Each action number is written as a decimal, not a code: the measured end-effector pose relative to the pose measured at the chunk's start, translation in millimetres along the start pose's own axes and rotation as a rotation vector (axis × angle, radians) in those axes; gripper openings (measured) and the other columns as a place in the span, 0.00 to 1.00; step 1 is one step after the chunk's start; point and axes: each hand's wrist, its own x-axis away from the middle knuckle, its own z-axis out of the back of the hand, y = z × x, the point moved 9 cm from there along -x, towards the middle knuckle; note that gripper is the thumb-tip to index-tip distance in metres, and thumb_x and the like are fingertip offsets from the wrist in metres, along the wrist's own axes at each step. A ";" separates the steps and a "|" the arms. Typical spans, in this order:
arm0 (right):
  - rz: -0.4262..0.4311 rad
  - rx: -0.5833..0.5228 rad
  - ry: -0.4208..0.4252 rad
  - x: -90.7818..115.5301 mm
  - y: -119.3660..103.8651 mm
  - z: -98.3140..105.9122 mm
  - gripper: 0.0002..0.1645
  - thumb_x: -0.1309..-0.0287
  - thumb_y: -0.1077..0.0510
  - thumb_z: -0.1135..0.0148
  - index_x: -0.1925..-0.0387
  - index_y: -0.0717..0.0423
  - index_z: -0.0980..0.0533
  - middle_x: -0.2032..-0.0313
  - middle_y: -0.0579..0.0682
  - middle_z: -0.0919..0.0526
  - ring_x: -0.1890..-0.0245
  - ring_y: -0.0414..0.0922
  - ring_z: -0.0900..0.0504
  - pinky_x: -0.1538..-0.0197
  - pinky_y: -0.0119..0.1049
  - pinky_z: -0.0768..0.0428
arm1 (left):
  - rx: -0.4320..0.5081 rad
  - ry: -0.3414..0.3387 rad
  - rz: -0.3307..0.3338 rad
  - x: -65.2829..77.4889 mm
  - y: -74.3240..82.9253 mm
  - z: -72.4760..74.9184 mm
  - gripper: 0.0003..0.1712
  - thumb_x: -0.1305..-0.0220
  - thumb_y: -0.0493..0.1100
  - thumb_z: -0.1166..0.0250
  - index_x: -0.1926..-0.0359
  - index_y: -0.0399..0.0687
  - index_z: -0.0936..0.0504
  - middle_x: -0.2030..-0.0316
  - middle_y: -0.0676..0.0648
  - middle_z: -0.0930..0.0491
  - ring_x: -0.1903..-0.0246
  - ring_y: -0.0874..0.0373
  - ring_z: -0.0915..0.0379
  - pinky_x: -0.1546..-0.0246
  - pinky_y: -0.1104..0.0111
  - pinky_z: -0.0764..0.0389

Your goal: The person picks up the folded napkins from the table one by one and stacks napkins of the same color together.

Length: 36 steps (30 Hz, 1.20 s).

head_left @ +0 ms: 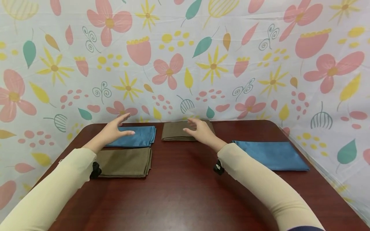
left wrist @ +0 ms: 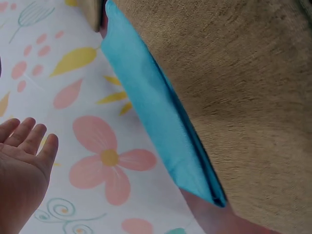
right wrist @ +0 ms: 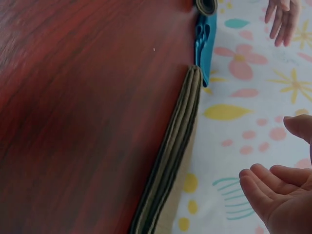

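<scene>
My left hand (head_left: pixel 111 131) hovers over the folded blue cloth (head_left: pixel 140 136) at the back left, fingers extended and thumb apart, holding nothing. Just in front of that cloth lies a folded olive-brown cloth (head_left: pixel 125 162), partly covered by my left sleeve; it fills much of the left wrist view. My right hand (head_left: pixel 200 131) is raised before a second folded brown cloth (head_left: pixel 174 131) at the back middle, overlapping it in the head view. Its fingers are loosely bent and hold nothing. In the right wrist view, the brown cloth's layered edge (right wrist: pixel 170 151) shows beside the hand (right wrist: pixel 282 195).
Another folded blue cloth (head_left: pixel 274 155) lies on the right side of the dark red-brown table (head_left: pixel 173 195), partly behind my right sleeve. A floral-printed white sheet (head_left: pixel 185 64) hangs behind the table's back edge. Black wrist straps (head_left: pixel 96 170) show under the sleeves.
</scene>
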 end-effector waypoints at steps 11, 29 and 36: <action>-0.011 -0.041 -0.044 -5.3 -7.2 -22.9 0.37 0.36 0.48 0.38 0.31 0.59 0.36 0.38 0.59 0.25 0.41 0.54 0.23 0.40 0.47 0.23 | 0.013 -0.039 0.058 14.7 -28.4 -2.7 0.56 0.40 0.58 0.32 0.23 0.48 0.56 0.26 0.35 0.50 0.29 0.30 0.54 0.35 0.38 0.40; -0.052 -0.151 -0.064 -20.8 -19.8 -51.8 0.35 0.35 0.46 0.39 0.33 0.57 0.33 0.41 0.55 0.22 0.42 0.50 0.23 0.40 0.47 0.23 | 0.026 -0.049 0.104 16.6 -42.9 8.3 0.54 0.38 0.58 0.34 0.24 0.41 0.54 0.28 0.30 0.48 0.30 0.30 0.53 0.34 0.39 0.41; -0.058 -0.159 -0.097 -29.0 -33.8 -65.9 0.36 0.35 0.46 0.39 0.32 0.57 0.34 0.41 0.55 0.22 0.41 0.50 0.24 0.40 0.46 0.23 | 0.075 -0.052 0.094 14.3 -50.5 11.7 0.54 0.37 0.56 0.35 0.24 0.37 0.55 0.28 0.30 0.48 0.29 0.34 0.52 0.32 0.41 0.43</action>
